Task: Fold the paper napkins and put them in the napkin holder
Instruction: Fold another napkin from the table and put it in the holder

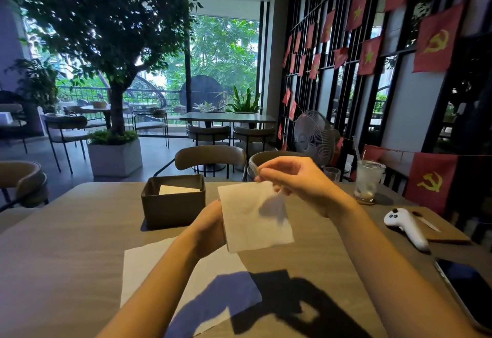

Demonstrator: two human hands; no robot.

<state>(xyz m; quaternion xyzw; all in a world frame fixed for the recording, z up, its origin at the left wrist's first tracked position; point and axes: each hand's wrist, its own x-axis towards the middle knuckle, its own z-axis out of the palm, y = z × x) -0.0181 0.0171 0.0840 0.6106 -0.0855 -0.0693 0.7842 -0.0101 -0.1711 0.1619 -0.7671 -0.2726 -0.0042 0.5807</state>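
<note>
Napkin (253,215) held up off the tabletop (66,244)
Left hand (210,227) grips its left edge and right hand (292,178) pinches its top corner, with the napkin holder (173,204) just beyond the left hand.

Matt white paper napkin (253,215), matt dark holder (173,204), smooth wood-grain table (66,231), glossy white plastic controller (407,227).

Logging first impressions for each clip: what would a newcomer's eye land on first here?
First, the white napkin held up over the middle of the table, the left hand at its left edge and the right hand pinching its top corner. Just behind it to the left stands the dark napkin holder, with another napkin inside. Red flags line the wall on the right.
</note>
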